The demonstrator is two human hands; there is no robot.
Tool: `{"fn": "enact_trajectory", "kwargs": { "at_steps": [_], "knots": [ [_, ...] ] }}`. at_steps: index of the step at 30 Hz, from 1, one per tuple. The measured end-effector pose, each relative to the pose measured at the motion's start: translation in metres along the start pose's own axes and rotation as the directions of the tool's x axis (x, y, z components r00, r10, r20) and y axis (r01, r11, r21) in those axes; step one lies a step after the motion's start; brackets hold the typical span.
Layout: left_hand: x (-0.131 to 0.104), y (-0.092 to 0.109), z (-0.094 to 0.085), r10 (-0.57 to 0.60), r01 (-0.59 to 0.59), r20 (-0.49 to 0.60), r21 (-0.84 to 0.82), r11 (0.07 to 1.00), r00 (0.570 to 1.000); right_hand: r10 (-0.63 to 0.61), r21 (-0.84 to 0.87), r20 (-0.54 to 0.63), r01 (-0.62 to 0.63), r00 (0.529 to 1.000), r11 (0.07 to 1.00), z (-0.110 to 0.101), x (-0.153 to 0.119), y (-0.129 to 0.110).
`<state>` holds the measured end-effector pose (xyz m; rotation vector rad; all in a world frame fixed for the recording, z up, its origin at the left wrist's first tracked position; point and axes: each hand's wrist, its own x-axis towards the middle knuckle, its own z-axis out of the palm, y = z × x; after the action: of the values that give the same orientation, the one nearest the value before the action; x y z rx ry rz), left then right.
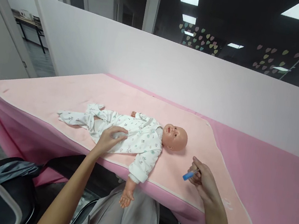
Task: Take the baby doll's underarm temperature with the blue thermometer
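A baby doll (175,138) in a white printed outfit lies on its back on a peach mat (56,93), its head to the right. One doll arm (128,193) hangs over the table's front edge. My left hand (111,138) rests on the doll's printed top (141,135) at the belly, thumb and fingers a little apart. To the right of the doll's head, my right hand (204,179) is raised above the mat. Its closed fingers grip a small stick with a blue end (189,175); the exact kind is unclear.
A pink cloth (274,184) covers the table beneath the mat. Behind it stands a white wall (173,66) with a dark window above. At lower left is a black chair (17,197) with clothing and a blue bag. My lap is under the table's front edge.
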<state>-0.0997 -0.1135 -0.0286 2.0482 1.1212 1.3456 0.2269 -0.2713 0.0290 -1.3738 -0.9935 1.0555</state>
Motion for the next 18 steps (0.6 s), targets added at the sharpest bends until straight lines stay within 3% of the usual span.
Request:
{"fn": "enact_trajectory", "kwargs": {
  "at_steps": [6,10,13,15,18],
  "knots": [
    [-0.003,-0.002,-0.002,-0.078,0.061,-0.085,-0.182,0.981,0.993,0.008,-0.141,0.009,-0.006,1.0,0.99,-0.002,0.004,0.011],
    [0.01,0.004,-0.003,-0.103,0.069,-0.204,-0.168,0.983,0.973,-0.034,-0.209,-0.019,0.029,0.999,0.977,-0.006,0.006,0.014],
    [0.027,0.018,-0.004,-0.037,0.017,-0.27,-0.078,0.997,0.962,-0.054,-0.244,-0.059,0.039,0.997,0.969,-0.01,0.011,0.017],
    [0.04,0.033,0.001,0.071,-0.059,-0.212,0.06,0.996,0.975,-0.096,-0.286,-0.102,0.063,0.99,0.956,-0.012,0.017,0.022],
    [0.059,0.06,0.019,0.21,-0.204,0.003,0.265,0.943,0.978,-0.174,-0.387,-0.16,0.101,0.972,0.917,-0.013,0.028,0.034]
  ]
}}
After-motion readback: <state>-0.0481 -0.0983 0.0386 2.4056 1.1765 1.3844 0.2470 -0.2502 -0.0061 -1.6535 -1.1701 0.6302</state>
